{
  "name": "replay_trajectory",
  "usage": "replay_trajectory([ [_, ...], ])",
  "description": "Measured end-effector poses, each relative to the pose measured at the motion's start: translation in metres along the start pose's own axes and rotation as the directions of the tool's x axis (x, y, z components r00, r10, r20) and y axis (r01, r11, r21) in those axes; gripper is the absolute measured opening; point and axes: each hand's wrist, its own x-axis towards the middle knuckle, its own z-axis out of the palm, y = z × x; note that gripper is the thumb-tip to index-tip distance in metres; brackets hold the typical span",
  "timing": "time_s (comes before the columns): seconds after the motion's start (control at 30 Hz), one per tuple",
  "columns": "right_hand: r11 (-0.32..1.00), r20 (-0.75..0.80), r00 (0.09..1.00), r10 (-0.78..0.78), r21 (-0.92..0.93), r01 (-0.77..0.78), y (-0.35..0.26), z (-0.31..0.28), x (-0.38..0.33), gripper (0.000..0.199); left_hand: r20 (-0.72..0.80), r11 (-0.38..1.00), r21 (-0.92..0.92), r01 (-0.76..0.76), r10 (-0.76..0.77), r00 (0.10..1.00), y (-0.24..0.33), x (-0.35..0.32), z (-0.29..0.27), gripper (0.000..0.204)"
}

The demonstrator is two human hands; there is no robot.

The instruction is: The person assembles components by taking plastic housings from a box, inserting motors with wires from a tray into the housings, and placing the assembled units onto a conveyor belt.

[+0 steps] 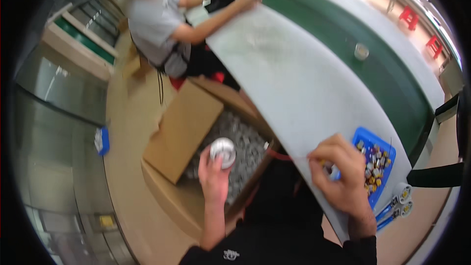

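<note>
Currently your left hand (213, 174) grips a silver can (223, 151) over the cardboard box (184, 130); your right hand (343, 176) pinches something small beside the blue tray (362, 135). A loosened grip could drop the can.

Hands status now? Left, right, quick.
Left hand: closed on a silver cap.
Right hand: closed on a small part, by the blue tray.

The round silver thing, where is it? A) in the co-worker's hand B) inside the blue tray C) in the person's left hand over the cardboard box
C: the left hand grips the round silver part above the cardboard box full of similar silvery pieces.
</note>
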Motion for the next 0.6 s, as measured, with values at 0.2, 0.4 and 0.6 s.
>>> replay_trajectory([
  [0.2,0.999,0.065,0.998,0.023,-0.035,-0.021,0.003,-0.006,-0.006,0.021,0.302,0.988,-0.12,0.102,-0.061,0.951,-0.006,-0.005,0.083,0.076],
  [0.4,0.999,0.013,0.999,0.037,0.002,-0.037,0.009,-0.006,-0.011,0.017,0.302,0.997,0.033,-0.068,0.055,0.952,-0.028,-0.01,0.082,0.057],
  [0.6,0.993,0.012,0.993,0.116,-0.008,-0.116,0.02,-0.005,-0.011,0.013,0.401,0.935,0.15,-0.322,0.24,0.884,-0.03,-0.014,0.081,0.04],
])
